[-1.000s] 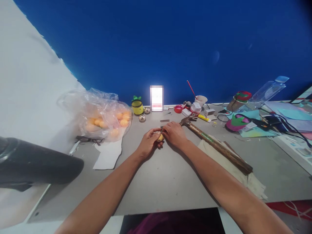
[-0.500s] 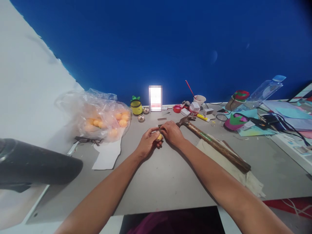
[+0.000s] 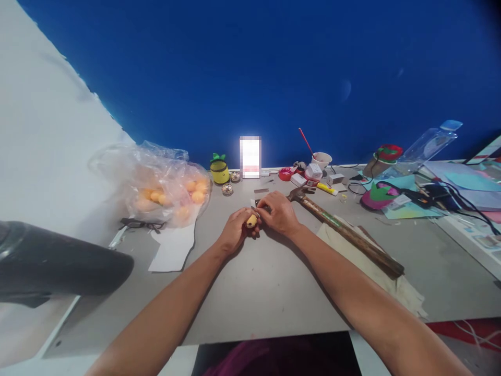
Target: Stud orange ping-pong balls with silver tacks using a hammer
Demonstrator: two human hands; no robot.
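Note:
My left hand (image 3: pixel 235 230) is closed round a small, rounded yellow piece (image 3: pixel 251 222) with a dark spot on its near side. Close beside it, my right hand (image 3: pixel 279 213) pinches a thin knife-like tool (image 3: pixel 253 202). Only the tool's pale flat tip and a bit of dark body show; my fingers cover the rest. Both hands are just above the grey table (image 3: pixel 254 292). A claw hammer (image 3: pixel 344 230) with a worn wooden handle lies right of my right hand, partly on a pale cloth (image 3: pixel 376 271).
Plastic bags (image 3: pixel 164 183) of orange balls stand at left, beside white paper (image 3: pixel 172 250) and a large dark cylinder (image 3: pixel 66 261). A lit phone (image 3: pixel 250 156) stands against the blue wall. Small boxes (image 3: pixel 298 179), a paper cup (image 3: pixel 321 159) and a leaning bottle (image 3: pixel 426 149) are at back right.
My left hand has turned the yellow piece so its dark spot shows, and moved slightly left. My right hand has risen a little, and the tool's pale tip has come into view.

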